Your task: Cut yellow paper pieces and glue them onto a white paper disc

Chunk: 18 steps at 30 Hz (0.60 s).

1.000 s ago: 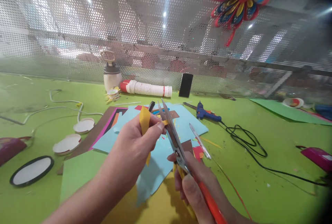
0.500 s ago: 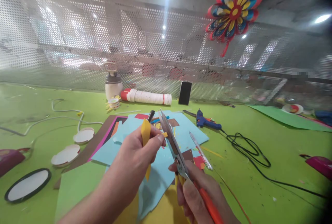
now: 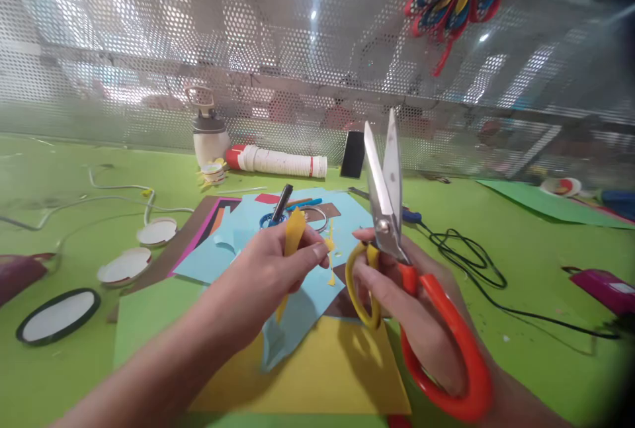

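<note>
My left hand point(image 3: 280, 262) is closed in a pinch on a folded yellow paper strip point(image 3: 294, 233), whose tail hangs below the fingers. A small yellow end shows at the thumb tip. My right hand point(image 3: 421, 309) grips scissors point(image 3: 384, 210) with one red handle loop and one yellow loop. The blades point up and stand slightly apart, away from the strip. Beneath both hands lie light blue paper point(image 3: 307, 296) and a yellow sheet point(image 3: 317, 375). Small yellow scraps point(image 3: 331, 276) are scattered on the blue paper.
A black marker point(image 3: 282, 204) rises behind my left hand. At the back are a white bottle point(image 3: 211, 143), a white-and-red tube point(image 3: 278, 162) and a dark phone-like slab point(image 3: 352, 154). White discs point(image 3: 124, 266) lie left; a black cable point(image 3: 476, 276) runs right.
The scissors have moved up and right, away from the yellow strip, and their handle loops now show. My left hand still pinches the strip. The view has tilted downward.
</note>
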### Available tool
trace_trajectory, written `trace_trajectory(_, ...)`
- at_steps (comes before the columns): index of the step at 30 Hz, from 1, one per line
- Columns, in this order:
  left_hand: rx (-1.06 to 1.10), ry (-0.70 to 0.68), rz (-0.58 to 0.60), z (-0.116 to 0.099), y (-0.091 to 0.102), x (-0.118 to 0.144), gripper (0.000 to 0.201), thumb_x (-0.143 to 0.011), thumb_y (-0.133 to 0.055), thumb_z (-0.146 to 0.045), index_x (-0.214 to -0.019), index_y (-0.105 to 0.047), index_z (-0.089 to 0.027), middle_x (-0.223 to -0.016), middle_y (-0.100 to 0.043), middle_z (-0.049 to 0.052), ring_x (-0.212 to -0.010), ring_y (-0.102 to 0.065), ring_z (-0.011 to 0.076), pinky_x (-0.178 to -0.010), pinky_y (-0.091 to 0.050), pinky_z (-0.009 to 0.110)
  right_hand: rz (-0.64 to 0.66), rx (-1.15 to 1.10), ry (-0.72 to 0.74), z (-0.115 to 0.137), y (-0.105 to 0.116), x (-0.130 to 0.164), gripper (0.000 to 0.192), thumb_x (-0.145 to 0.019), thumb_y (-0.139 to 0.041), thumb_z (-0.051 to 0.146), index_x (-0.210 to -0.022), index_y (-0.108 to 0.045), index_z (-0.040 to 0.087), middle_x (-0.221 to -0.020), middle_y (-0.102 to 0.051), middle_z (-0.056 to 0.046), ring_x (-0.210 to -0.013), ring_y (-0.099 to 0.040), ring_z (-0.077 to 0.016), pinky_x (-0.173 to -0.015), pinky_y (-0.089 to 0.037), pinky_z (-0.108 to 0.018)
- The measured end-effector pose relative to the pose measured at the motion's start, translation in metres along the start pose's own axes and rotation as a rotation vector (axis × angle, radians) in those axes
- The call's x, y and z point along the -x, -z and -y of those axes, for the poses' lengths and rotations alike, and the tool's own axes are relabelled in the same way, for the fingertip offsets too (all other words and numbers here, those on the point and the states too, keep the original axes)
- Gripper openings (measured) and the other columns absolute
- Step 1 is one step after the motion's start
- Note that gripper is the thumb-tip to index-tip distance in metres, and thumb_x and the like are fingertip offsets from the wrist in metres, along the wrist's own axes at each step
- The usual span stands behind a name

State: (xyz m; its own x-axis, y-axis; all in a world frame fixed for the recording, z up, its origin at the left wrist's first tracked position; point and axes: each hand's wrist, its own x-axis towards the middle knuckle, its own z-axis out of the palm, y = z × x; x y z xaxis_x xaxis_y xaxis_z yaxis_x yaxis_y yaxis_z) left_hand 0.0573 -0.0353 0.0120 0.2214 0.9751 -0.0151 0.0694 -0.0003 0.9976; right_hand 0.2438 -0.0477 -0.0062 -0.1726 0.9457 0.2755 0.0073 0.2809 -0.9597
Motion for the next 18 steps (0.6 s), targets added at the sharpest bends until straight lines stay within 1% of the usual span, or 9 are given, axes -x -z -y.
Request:
trace_trajectory(2, -0.025, 0.013, 0.036, -0.0010, -0.0020, 0.0008, 0.025, -0.088, -0.060, -0.041, -0.077, -0.059, -0.019, -0.056, -0.035, -0.007, -0.051, -0.027, 0.0087, -0.047, -0.019, 0.026, -0.010, -0.029, 0.015, 0.0000, -0.0002, -0.0013, 0.026, -0.092, -0.063, 0.031, -0.117, -0.060, 0.030, -0.077, -0.058, 0.003, -0.063, -0.057, -0.0107, -0.054, -0.048, -0.021)
trace_trajectory(6, -0.013, 0.004, 0.133, -0.0027, -0.0072, 0.0014, 0.023, -0.088, -0.060, -0.036, -0.072, -0.056, -0.018, -0.055, -0.036, -0.007, -0.050, -0.027, 0.0084, -0.047, -0.020, 0.025, 0.018, -0.045, 0.025, 0.0029, -0.0020, -0.0005, 0.027, -0.090, -0.065, 0.030, -0.116, -0.060, 0.029, -0.080, -0.060, 0.003, -0.066, -0.059, -0.0110, -0.060, -0.053, -0.023)
trace_trajectory(10, 0.052, -0.006, 0.215, -0.0033, -0.0104, 0.0027, 0.020, -0.088, -0.060, -0.031, -0.073, -0.061, -0.019, -0.052, -0.035, -0.007, -0.048, -0.025, 0.0083, -0.046, -0.020, 0.025, 0.067, -0.050, 0.062, 0.0010, -0.0026, 0.0010, 0.026, -0.091, -0.063, 0.025, -0.116, -0.059, 0.028, -0.083, -0.060, 0.002, -0.067, -0.059, -0.0114, -0.062, -0.055, -0.025)
trace_trajectory(15, 0.069, 0.000, 0.222, -0.0025, -0.0104, 0.0026, 0.021, -0.085, -0.063, -0.033, -0.070, -0.063, -0.020, -0.050, -0.036, -0.007, -0.046, -0.027, 0.0096, -0.047, -0.021, 0.026, 0.066, -0.062, 0.073, -0.0030, -0.0050, 0.0022, 0.025, -0.092, -0.059, 0.021, -0.116, -0.058, 0.031, -0.082, -0.057, 0.003, -0.068, -0.057, -0.0118, -0.063, -0.054, -0.027)
trace_trajectory(18, 0.052, 0.020, 0.194, -0.0025, -0.0093, 0.0019, 0.013, -0.082, -0.064, -0.031, -0.074, -0.064, -0.020, -0.053, -0.040, -0.006, -0.049, -0.030, 0.0110, -0.049, -0.022, 0.027, 0.035, -0.030, 0.103, -0.0024, -0.0069, 0.0030, 0.026, -0.092, -0.058, 0.021, -0.115, -0.058, 0.032, -0.081, -0.056, 0.004, -0.065, -0.055, -0.0105, -0.059, -0.050, -0.024)
